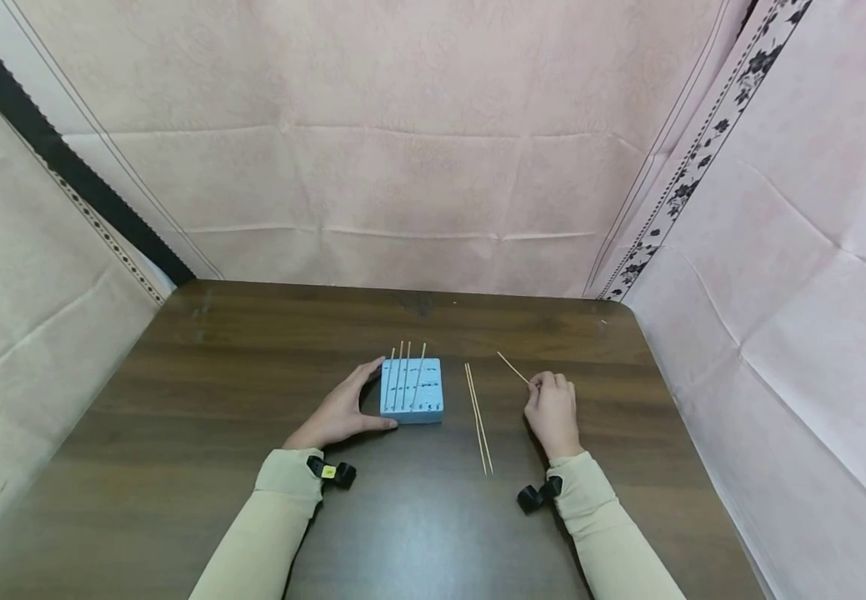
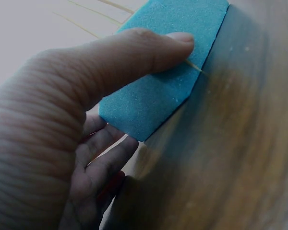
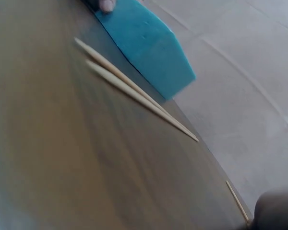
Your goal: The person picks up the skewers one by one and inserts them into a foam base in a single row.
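Observation:
A blue foam block with rows of small dark marks on top sits on the table. Several thin wooden skewers stand upright from its left part. My left hand grips the block from its left side, the thumb across the front face and the other fingers round behind. A thin sliver of wood shows by the thumb tip. Right of the block, my right hand pinches one end of a wooden skewer, which points away to the left. Two pointed skewers lie between block and right hand.
The dark brown wooden table has rounded far corners. Pale cloth hangs beyond its far edge and along both sides. Black wrist cameras are strapped over the light sleeves.

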Action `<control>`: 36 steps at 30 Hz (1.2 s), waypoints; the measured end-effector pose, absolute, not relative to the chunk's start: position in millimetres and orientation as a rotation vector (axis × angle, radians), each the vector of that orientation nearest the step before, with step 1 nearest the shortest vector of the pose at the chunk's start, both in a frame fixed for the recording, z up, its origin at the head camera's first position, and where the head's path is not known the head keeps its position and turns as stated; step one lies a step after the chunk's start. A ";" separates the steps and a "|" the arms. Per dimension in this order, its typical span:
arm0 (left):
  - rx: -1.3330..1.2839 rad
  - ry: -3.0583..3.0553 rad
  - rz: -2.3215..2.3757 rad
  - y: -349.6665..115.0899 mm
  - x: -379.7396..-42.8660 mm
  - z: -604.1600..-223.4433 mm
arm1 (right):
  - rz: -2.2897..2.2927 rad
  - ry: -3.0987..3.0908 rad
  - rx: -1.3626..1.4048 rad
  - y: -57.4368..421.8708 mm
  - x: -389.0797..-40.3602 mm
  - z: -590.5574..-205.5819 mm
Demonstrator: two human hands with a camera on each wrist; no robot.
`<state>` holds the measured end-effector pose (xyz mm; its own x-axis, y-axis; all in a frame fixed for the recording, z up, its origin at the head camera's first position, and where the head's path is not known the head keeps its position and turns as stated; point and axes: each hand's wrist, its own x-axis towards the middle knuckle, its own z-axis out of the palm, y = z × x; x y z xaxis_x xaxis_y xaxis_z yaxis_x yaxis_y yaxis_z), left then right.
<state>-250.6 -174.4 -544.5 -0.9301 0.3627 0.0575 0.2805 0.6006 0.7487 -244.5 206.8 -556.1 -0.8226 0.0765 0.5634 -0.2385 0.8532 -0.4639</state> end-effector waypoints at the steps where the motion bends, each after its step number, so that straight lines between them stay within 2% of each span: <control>1: 0.549 2.721 1.246 -174.5 -251.2 -544.6 | 0.715 -2.436 0.109 207.9 -245.4 -556.1; 14: 0.539 2.722 1.239 -174.9 -249.1 -544.3 | 0.703 -2.524 0.091 207.5 -243.9 -556.0; 36: 0.501 2.715 1.225 -174.4 -248.5 -542.2 | 0.734 -2.393 0.230 207.1 -246.4 -555.8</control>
<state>-248.5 -174.4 -542.2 -0.9377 0.3465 0.0253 0.2482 0.6174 0.7464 -246.4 207.1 -555.8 -0.7938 0.0139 0.6080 -0.3293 0.8306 -0.4490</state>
